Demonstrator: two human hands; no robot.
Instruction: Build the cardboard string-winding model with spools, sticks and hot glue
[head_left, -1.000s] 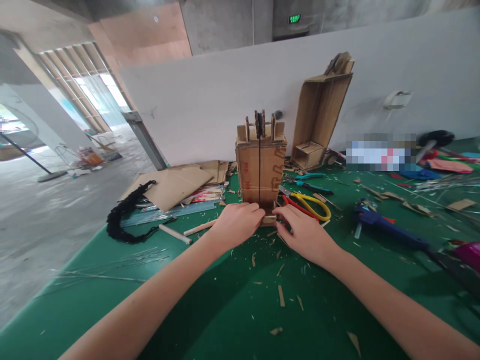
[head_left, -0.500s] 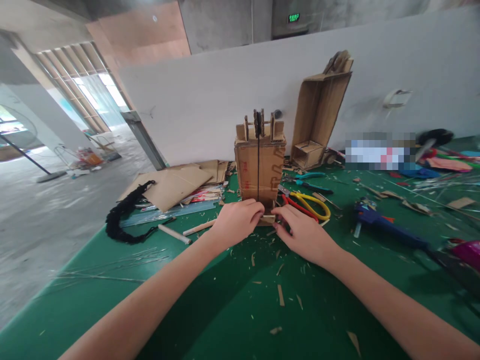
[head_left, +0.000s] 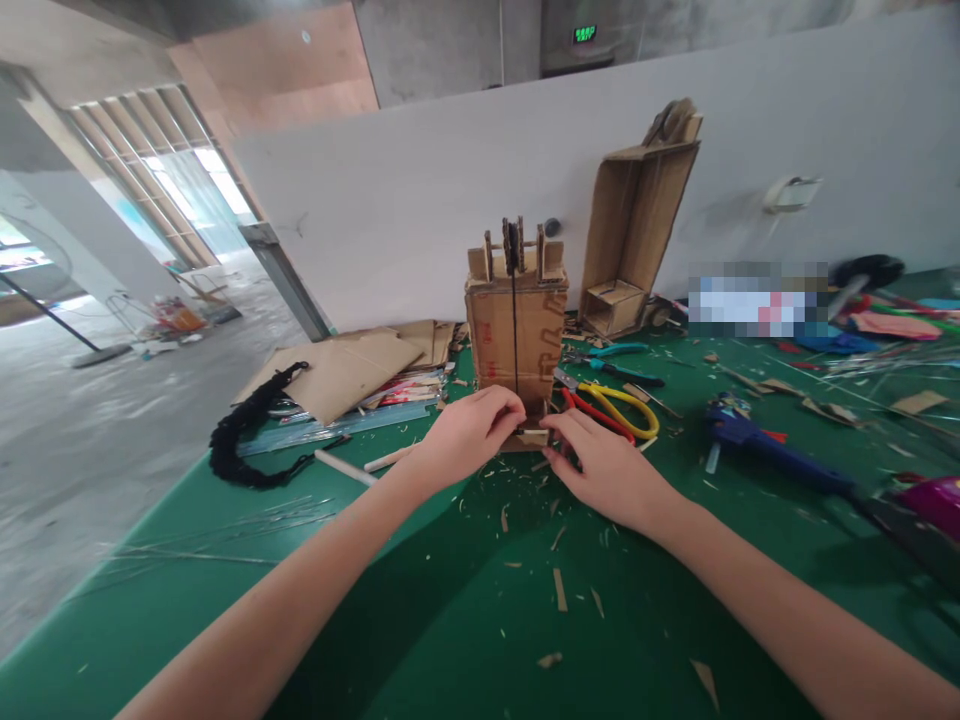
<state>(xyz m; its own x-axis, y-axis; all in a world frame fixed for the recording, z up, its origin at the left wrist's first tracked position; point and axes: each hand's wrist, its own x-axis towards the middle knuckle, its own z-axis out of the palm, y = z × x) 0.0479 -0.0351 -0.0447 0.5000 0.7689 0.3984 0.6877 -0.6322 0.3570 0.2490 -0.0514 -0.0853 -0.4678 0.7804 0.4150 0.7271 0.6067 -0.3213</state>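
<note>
A cardboard tower (head_left: 495, 335) stands upright on the green table, with a black cord (head_left: 515, 340) running down its front from a wheel at the top. At its foot is a small cardboard ledge (head_left: 532, 438). My left hand (head_left: 476, 430) is at the ledge's left side, thumb and fingers pinched near the cord's lower end; what they pinch is too small to make out. On the right side, my right hand (head_left: 596, 455) has its thumb and index finger at the ledge's end, the other fingers curled.
Red and yellow scissors (head_left: 634, 412) and pliers (head_left: 619, 350) lie right of the tower. A blue glue gun (head_left: 772, 450) is farther right. Cardboard sheets (head_left: 360, 365) and a black yarn bundle (head_left: 247, 430) lie left. Another cardboard frame (head_left: 637, 225) stands behind.
My left hand has risen slightly at the tower's foot, its fingers shifting a little. The tower leans or sits slightly farther left in view. My right hand stays nearly in place.
</note>
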